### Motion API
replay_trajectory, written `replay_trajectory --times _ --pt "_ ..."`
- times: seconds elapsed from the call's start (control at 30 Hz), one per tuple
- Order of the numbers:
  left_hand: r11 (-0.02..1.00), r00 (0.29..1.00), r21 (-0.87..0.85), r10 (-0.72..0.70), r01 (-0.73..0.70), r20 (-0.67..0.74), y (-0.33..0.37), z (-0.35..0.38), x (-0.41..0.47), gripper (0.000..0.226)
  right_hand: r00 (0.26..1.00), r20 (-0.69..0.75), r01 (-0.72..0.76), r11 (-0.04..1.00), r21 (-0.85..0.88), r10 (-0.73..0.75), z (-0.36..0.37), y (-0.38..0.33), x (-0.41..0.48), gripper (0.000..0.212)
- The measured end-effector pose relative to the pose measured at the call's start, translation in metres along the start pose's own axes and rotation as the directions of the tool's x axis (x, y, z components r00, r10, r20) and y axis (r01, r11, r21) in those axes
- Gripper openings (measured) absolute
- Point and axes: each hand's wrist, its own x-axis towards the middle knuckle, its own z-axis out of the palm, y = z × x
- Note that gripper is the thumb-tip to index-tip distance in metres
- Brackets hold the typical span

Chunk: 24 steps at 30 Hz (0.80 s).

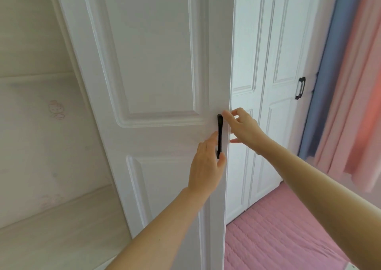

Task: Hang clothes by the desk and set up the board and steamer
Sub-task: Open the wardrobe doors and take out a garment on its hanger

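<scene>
Left hand (206, 164): grips the lower part of the black handle (219, 133).
Right hand (244, 127): fingers open and spread at the free edge of the white door (156, 63).
Clothes, board, steamer: not in view; probably behind this door.
Risk: if the door swings back, it may pinch the right fingers against the next door (284, 63).

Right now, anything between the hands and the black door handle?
Nothing visible. The left hand grips the handle near its lower end, thumb round it. The right hand is at the edge of the door, fingertips next to the handle's top.
</scene>
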Motion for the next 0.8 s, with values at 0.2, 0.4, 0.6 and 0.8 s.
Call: replay_trajectory --times 0.2,0.4,0.6,0.8 --pt "0.877 0.967 -0.427 -0.253 0.218 -0.024 0.028 -0.008 -0.003 0.028 1.0 0.016 -0.008 1.0 -0.002 0.008 -0.009 -0.008 -0.026 0.042" --pt "0.86 0.966 -0.466 -0.254 0.207 -0.04 0.036 -0.026 -0.018 0.013 0.996 0.091 -0.004 1.0 0.021 0.002 -0.011 -0.016 -0.055 0.04" --pt "0.856 0.978 -0.484 -0.207 0.181 0.0 0.041 -0.056 -0.046 0.008 0.989 0.15 -0.036 0.994 0.101 0.021 -0.009 -0.019 -0.089 0.05" --pt "0.878 0.987 -0.462 -0.157 0.126 -0.029 0.046 -0.089 -0.08 0.01 0.977 0.19 0.072 0.985 0.156 -0.102 -0.007 -0.043 -0.132 0.031"
